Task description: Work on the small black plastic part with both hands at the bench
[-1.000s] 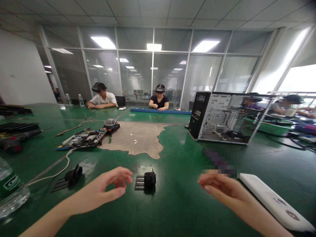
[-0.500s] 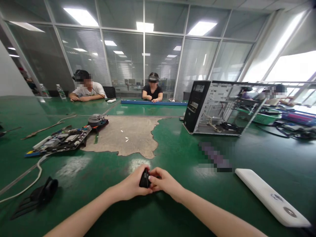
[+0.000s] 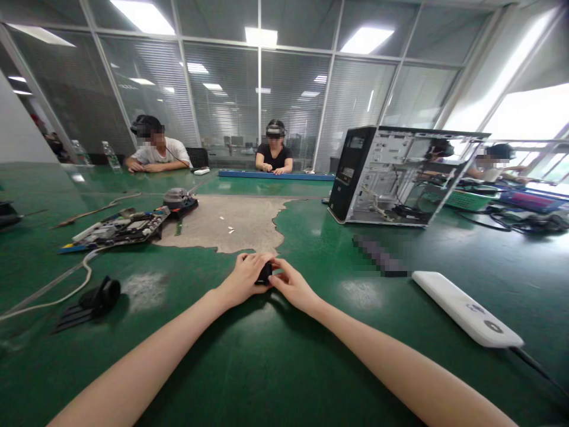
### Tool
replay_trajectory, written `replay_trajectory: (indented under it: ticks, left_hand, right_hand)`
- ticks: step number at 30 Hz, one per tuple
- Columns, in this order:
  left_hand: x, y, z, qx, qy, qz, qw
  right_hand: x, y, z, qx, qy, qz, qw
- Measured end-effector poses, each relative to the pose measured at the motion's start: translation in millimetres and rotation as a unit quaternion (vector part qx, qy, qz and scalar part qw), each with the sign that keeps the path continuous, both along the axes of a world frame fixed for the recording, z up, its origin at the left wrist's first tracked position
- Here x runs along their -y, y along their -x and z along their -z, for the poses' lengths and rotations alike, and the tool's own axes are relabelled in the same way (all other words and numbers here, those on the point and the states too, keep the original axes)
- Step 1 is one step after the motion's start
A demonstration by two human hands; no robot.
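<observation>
Black part (image 3: pixel 265 274) is being gripped between 2 hands, just this side of the bare patch (image 3: pixel 213 210) on the green table (image 3: pixel 267 373). Its left side and top are being wrapped by the left hand (image 3: pixel 245 277); its right side is being pinched by the right hand (image 3: pixel 291 282). Whether the table is being touched by it can't be told. Probably best: part being steadied by the left, small moves being made by the right, pressure being kept even, since much is being hidden by fingers.
</observation>
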State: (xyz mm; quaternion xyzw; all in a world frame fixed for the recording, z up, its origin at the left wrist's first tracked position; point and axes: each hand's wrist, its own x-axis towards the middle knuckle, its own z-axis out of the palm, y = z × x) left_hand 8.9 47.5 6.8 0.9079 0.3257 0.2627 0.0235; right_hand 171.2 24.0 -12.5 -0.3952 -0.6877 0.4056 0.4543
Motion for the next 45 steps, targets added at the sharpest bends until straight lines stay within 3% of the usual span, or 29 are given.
replay_trajectory:
  ticks: [5, 16, 33, 45]
  left_hand:
    - [4, 2, 3.4, -0.001, -0.018, -0.006, 1.000]
    - [-1, 2, 6.8, 0.037, 0.019, 0.020, 0.999]
    - [-2, 0, 10.1, 0.049, 0.018, 0.006, 0.999]
    - [2, -2, 4.0, 0.031, 0.003, -0.017, 0.999]
  right_hand:
    - [1, 0, 4.1, 0.021, -0.019, -0.003, 1.000]
    - [-3, -2, -3.1, -0.085, 0.073, -0.043, 0.993]
    - [1, -5, -6.6, -0.075, 0.029, -0.072, 0.994]
    - [-3, -1, -6.5, -0.061, 0.049, -0.001, 0.997]
